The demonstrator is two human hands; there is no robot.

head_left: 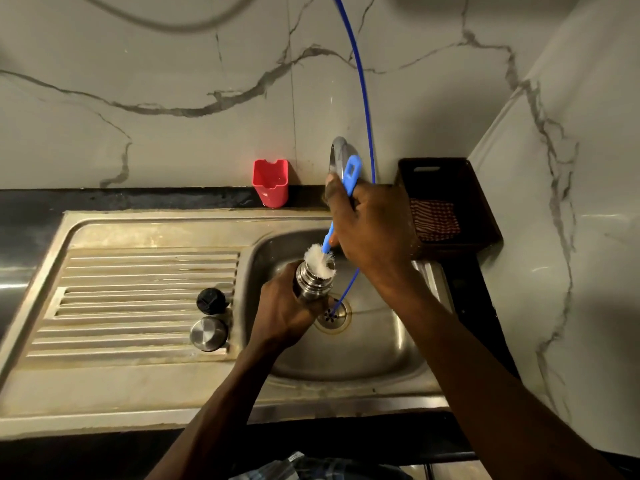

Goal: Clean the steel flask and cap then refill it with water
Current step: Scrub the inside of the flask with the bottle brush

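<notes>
At the left of the frame we see the ribbed draining board [138, 296] of a steel sink [381, 348]. On the board's right edge, left of centre, stand a black stopper [211, 301] and, just below it in the frame, a domed steel cap [209, 333]; the two lie close together, and we cannot tell whether they touch. Above them, against the marble wall, stands a red plastic holder [270, 182].

At centre, over the basin, the left hand [289, 311] grips the body of the steel flask [313, 280], fingers curled round it, its open mouth tilted up and to the right. White bristles of the bottle brush [320, 261] sit at the flask's mouth. The right hand [369, 230] is closed around the brush's blue handle, whose slotted end projects above the fist.

A thin blue tube [363, 95] curves down from the top of the frame into the drain [332, 315]. At right, a dark crate [446, 202] holds a red-and-white cloth [434, 220]. We read no brand or lettering anywhere.
</notes>
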